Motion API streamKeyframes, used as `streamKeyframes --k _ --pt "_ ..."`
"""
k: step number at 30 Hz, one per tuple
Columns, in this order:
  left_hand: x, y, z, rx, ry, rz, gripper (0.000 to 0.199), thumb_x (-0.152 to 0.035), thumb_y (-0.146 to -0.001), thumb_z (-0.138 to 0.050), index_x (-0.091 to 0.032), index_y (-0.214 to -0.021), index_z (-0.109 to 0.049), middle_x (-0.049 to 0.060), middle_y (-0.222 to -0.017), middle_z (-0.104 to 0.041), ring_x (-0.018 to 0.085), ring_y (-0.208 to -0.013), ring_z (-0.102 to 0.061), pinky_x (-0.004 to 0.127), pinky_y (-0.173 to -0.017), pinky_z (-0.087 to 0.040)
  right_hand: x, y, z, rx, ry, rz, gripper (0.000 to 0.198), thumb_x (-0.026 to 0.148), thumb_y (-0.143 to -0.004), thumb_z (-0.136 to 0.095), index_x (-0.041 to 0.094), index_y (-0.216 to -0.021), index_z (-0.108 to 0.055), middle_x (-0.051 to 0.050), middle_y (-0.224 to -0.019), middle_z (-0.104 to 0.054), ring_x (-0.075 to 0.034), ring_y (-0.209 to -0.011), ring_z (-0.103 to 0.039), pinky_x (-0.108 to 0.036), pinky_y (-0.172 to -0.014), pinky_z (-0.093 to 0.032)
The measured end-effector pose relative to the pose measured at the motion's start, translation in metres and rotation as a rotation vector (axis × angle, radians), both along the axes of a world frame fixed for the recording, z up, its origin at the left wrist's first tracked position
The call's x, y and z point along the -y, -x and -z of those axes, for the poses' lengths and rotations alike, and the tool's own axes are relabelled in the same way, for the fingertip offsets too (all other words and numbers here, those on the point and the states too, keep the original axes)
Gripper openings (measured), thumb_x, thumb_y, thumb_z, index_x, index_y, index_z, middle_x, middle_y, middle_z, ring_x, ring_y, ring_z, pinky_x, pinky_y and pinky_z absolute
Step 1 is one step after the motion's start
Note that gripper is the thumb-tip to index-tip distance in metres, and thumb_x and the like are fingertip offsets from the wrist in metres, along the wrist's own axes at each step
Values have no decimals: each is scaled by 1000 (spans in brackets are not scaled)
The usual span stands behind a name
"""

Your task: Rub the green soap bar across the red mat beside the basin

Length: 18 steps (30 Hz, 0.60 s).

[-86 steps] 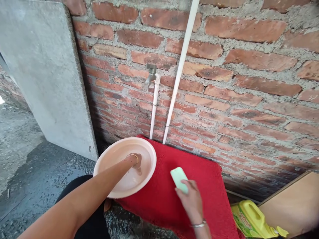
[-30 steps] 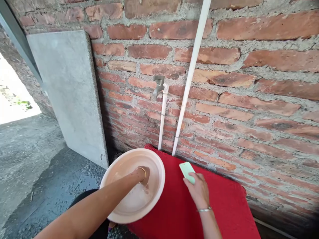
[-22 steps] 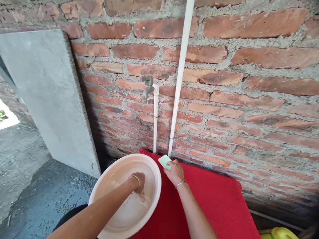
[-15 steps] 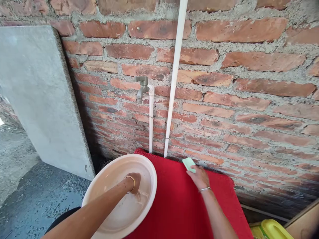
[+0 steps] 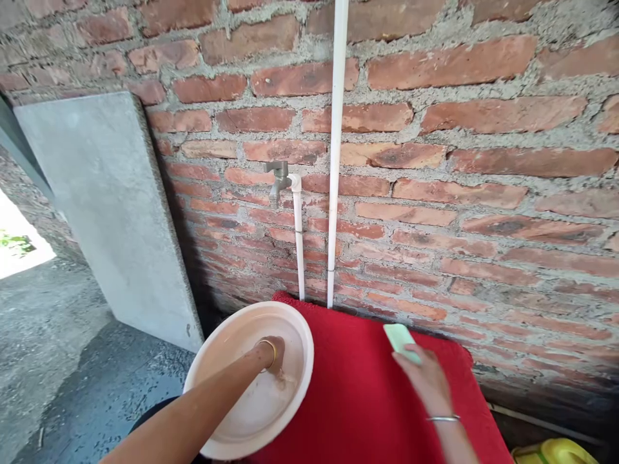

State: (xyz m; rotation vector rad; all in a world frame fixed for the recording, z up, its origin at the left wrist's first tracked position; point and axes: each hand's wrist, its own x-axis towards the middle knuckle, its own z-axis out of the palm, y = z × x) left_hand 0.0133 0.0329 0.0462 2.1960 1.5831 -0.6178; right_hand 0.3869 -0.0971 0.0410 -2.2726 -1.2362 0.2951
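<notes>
My right hand point(image 5: 425, 379) grips a pale green block that looks like a bar of soap point(image 5: 400, 339), over the far right part of a red cloth point(image 5: 355, 386). Silver bracelet on its wrist, the hand is a little blurred. My left hand point(image 5: 275, 354) reaches down into a pale pink basin point(image 5: 309, 367), which stands at the cloth's left side. There seems to be water in the basin, and the fingers of that hand are too unclear to make out.
A grey tap point(image 5: 278, 180) on a white pipe stands before the brick wall point(image 5: 483, 206), beside a taller white pipe point(image 5: 337, 161). At left a concrete slab point(image 5: 116, 212) leans on the wall above wet floor point(image 5: 97, 393). A yellow container point(image 5: 556, 451) is at lower right.
My right hand has moved right and slightly nearer across the cloth with the bar of soap. The left hand stays in the basin. The view has shifted, showing more at left.
</notes>
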Motion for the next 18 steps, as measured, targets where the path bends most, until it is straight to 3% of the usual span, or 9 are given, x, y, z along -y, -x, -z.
streamKeyframes --k 4,6,8,10,12,18 --pt "2 2 -4 -96 24 8 67 -29 -45 -90 -17 -109 -73 17 -106 -78 40 -104 -71 47 -90 -60 -36 120 -5 11 8 -388 26 37 -78 -66 27 -101 -74 -5 -104 -65 -20 -93 -66 -30 -89 -48" --pt "4 3 -8 -118 45 25 72 -30 -48 -88 -13 -116 -70 19 -113 -76 38 -106 -71 45 -92 -59 -44 157 -6 67 22 -483 24 31 -76 -68 27 -99 -74 -5 -102 -65 -21 -96 -64 -31 -92 -46" --pt "6 4 -12 -124 50 34 77 -29 -49 -86 -9 -121 -67 22 -119 -73 38 -110 -69 44 -94 -58 -46 171 -5 94 43 -526 25 30 -75 -70 28 -100 -75 -5 -104 -65 -22 -100 -63 -32 -92 -45" --pt "7 4 -15 -119 39 35 76 -27 -51 -84 -7 -121 -66 24 -120 -72 38 -111 -69 43 -95 -57 -44 160 -3 95 65 -511 27 32 -74 -72 30 -101 -74 -3 -105 -65 -21 -102 -63 -31 -93 -44" --pt "8 4 -17 -115 31 41 73 -26 -52 -83 -9 -120 -67 24 -120 -72 38 -111 -69 43 -94 -57 -35 127 -3 96 91 -444 27 33 -75 -71 30 -102 -74 -3 -105 -65 -20 -101 -64 -29 -93 -44" --pt "6 3 -15 -98 63 50 60 -19 -51 -82 -9 -110 -72 23 -114 -74 39 -108 -70 43 -92 -57 34 -30 -9 135 182 -63 34 44 -82 -59 29 -110 -72 -7 -108 -67 -22 -94 -68 -34 -87 -49"
